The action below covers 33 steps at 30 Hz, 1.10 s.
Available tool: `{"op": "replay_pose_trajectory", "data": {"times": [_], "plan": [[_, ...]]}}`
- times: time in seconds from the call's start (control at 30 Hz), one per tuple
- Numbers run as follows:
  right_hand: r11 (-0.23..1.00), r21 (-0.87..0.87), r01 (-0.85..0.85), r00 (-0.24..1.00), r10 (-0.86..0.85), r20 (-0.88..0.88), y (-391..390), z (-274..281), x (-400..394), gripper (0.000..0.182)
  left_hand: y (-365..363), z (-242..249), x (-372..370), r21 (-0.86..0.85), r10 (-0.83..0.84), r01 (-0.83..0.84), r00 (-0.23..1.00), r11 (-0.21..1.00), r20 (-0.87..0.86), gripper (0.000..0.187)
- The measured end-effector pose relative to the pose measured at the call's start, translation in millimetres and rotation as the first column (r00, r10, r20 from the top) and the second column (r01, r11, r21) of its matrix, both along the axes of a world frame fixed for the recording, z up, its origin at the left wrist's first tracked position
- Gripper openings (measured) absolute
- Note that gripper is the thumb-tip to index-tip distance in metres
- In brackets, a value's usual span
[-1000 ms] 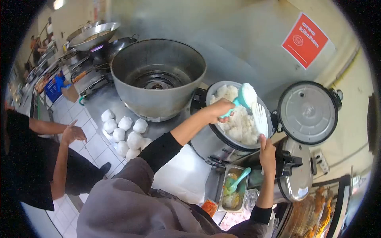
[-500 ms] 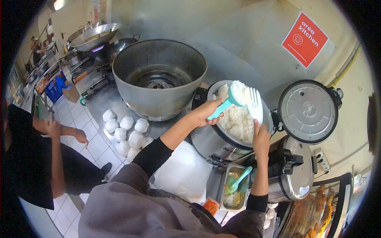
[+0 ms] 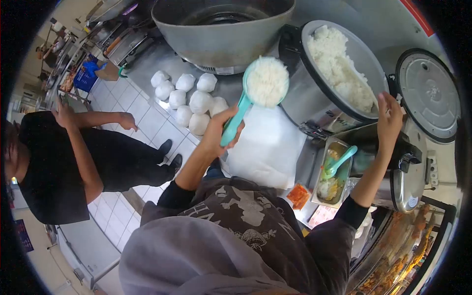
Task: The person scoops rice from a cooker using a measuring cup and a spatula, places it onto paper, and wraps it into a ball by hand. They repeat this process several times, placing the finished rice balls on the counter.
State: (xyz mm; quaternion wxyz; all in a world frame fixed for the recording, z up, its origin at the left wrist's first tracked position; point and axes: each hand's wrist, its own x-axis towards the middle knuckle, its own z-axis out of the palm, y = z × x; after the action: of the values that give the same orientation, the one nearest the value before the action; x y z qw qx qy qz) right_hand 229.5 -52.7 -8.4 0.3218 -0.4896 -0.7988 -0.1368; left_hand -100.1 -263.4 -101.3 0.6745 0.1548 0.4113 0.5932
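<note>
As I look on from the head view, the left hand (image 3: 219,129) is closed around the handle of a green scoop (image 3: 237,119), heaped with white rice (image 3: 267,82), above the near edge of some white paper (image 3: 263,147). The right hand (image 3: 388,120) is raised at the rim of the open rice cooker (image 3: 305,96), its fingers pointing up; I can't tell whether it grips anything. More rice (image 3: 339,69) lies inside the cooker, whose round lid (image 3: 428,93) hangs open beside it. White balls (image 3: 199,102) sit bunched by the paper, below a big metal pot (image 3: 221,43). Near the cooker, a spoon (image 3: 340,162) rests in a metal tray (image 3: 317,186), beside a packet of red food (image 3: 298,196). Another person (image 3: 54,167) in black stands on the left.
</note>
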Motion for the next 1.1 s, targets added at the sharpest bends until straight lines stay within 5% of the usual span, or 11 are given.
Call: {"op": "replay_pose_trajectory", "data": {"times": [0.07, 0.13, 0.17, 0.2, 0.27, 0.33, 0.57, 0.67, 0.7, 0.8, 1.1], "plan": [[0.981, -0.155, -0.114, 0.884, 0.029, -0.467, -35, -8, -7, 0.03, -20, -15, 8, 0.026, 0.135, -0.132, 0.972, 0.991, -0.192, 0.038], [0.973, -0.165, -0.163, 0.85, 0.054, -0.524, -58, -15, -8, 0.026, -33, -38, 16, 0.022, 0.136, -0.138, 0.921, 0.99, -0.366, 0.042], [0.966, -0.194, -0.171, 0.828, 0.034, -0.559, -65, -21, -6, 0.025, -35, -65, 20, 0.266, 0.257, -0.083, 0.632, 0.96, -0.731, 0.042], [0.958, -0.223, -0.179, 0.806, 0.013, -0.592, -73, -28, -5, 0.024, -38, -80, 24, 0.442, 0.418, 0.084, 0.207, 0.893, -0.884, 0.041], [0.951, -0.241, -0.194, 0.805, 0.014, -0.593, -95, -37, -14, 0.022, -52, -97, 40, 0.254, 0.235, 0.155, 0.128, 0.955, -0.963, 0.044], [0.945, -0.274, -0.179, 0.868, 0.021, -0.495, -115, -49, -24, 0.02, -59, -157, 51, 0.067, 0.212, 0.442, -0.289, 0.895, -0.934, 0.047], [0.745, -0.603, -0.284, 0.842, -0.107, -0.528, -182, -140, -37, 0.011, -64, -156, 60, 0.071, 0.123, 0.373, -0.117, 0.925, -0.986, 0.048], [0.542, -0.679, -0.495, 0.847, 0.126, -0.517, -205, -219, -43, 0.012, -70, -164, 61, 0.096, 0.129, 0.336, -0.078, 0.937, -0.989, 0.048], [0.59, -0.673, -0.447, 0.895, 0.294, -0.336, -212, -228, -47, 0.015, -70, -163, 65, 0.108, 0.159, 0.339, -0.128, 0.934, -0.979, 0.048], [0.673, -0.528, -0.517, 0.852, 0.465, -0.242, -227, -262, -49, 0.021, -70, -161, 68, 0.068, 0.137, 0.324, -0.193, 0.944, -0.972, 0.048], [0.678, -0.556, -0.481, 0.862, 0.483, -0.155, -233, -275, -41, 0.029, -49, -161, 72, 0.082, 0.132, 0.201, -0.25, 0.976, -0.959, 0.046]]}}
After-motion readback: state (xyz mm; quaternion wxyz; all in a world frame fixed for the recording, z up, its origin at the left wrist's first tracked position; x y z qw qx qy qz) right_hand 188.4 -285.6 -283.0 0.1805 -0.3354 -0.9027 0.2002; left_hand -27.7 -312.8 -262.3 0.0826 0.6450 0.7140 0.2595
